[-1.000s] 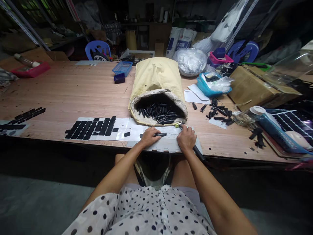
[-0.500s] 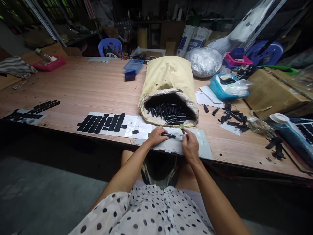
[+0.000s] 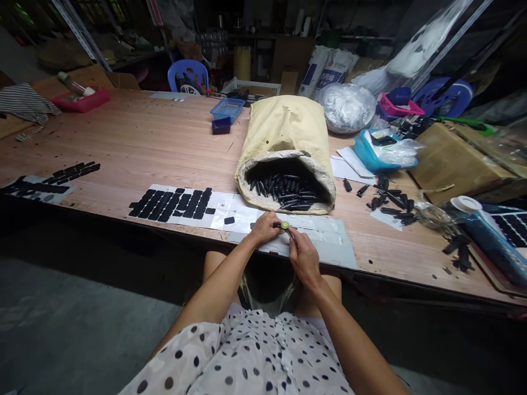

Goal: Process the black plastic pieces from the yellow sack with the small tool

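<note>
My left hand (image 3: pixel 265 227) is closed around a slim black piece (image 3: pixel 277 225), of which only a bit shows past my fingers. Gripped in my right hand (image 3: pixel 303 255) is a small tool with a dark handle and a round yellow-green head (image 3: pixel 285 225); its exact kind is unclear. The head lies at the black piece, overlapping it in view, though I cannot tell if they touch. Both hands are over a grey-white sheet (image 3: pixel 335 241) at the table's front edge. Just beyond lies a yellowish sack (image 3: pixel 286 123), its mouth facing me, with many glossy black pieces (image 3: pixel 288 189) inside.
Flat black pads (image 3: pixel 167 204) stand in rows on white paper to the left. Loose black pieces (image 3: pixel 395 198) are scattered at the right, near a teal basin (image 3: pixel 373 156) and a cardboard box (image 3: pixel 461 159). A blue basket (image 3: pixel 228 109) sits behind the sack.
My right hand has moved left, bringing the tool's round head to the black piece in my left hand. The left hand has stayed nearly in place.
</note>
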`<state>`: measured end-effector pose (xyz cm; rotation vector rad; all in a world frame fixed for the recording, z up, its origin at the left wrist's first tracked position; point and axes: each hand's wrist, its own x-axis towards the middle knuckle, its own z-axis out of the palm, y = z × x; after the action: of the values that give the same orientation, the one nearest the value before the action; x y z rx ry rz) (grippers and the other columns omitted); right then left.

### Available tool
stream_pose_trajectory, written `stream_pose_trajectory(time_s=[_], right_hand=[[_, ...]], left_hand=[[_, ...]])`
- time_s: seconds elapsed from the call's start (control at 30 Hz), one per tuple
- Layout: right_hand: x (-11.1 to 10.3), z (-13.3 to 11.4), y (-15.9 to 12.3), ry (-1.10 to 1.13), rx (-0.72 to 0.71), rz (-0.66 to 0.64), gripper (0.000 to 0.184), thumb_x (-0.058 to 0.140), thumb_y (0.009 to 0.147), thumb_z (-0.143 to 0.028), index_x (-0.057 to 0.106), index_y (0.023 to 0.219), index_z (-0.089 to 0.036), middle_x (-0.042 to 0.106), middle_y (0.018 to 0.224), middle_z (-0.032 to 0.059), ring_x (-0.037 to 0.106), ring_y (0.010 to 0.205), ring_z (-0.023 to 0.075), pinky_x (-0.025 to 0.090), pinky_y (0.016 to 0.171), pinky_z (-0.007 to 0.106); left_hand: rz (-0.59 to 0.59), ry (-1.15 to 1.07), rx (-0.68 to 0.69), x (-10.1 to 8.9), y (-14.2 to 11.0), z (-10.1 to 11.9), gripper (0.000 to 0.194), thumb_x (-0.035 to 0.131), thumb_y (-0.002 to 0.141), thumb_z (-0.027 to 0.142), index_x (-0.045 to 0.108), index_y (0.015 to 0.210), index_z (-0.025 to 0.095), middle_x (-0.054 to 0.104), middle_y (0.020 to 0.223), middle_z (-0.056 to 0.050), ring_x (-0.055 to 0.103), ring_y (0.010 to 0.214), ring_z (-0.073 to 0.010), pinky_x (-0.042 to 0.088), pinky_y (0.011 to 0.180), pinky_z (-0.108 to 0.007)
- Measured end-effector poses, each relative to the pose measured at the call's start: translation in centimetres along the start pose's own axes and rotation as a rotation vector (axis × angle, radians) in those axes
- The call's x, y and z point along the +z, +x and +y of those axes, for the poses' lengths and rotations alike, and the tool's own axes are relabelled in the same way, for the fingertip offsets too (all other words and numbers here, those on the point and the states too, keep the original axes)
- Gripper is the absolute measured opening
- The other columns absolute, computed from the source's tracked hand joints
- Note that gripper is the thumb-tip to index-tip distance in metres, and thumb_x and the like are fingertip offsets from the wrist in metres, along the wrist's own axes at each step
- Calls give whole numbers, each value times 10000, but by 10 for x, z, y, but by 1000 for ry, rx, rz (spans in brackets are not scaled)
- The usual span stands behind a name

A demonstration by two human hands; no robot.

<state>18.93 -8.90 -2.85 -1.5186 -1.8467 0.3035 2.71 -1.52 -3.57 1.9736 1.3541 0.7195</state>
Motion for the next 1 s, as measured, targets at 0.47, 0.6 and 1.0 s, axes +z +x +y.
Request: stream_pose_trajectory(time_s=[0.47,0.6,1.0], right_hand=[[-10,12,-1,-57,38,16,388,366,955,-246,657,1211,-223,693,1023,92,613,970,214,494,893,357],[-21,30,16,-179,110,99,405,382,942,-217,650,1245,-214,669,1054,99,582,994,222,463,880,346],[-16,59,50,-603,286,71,332,458,920,-192,673,1174,-192,582,937,107,480,872,222,277,668,312]], left_hand=[[18,-1,-24,1,0,1,152,744,749,228,788,892,255,635,874,-15,572,964,-214,476,901,-340],[13,14,-42,-1,-1,4,158,745,741,211,781,893,241,631,879,-21,571,977,-224,476,901,-343],[3,82,-31,-8,-2,9,142,746,763,271,758,898,228,618,874,-35,557,937,-232,469,870,-360]])
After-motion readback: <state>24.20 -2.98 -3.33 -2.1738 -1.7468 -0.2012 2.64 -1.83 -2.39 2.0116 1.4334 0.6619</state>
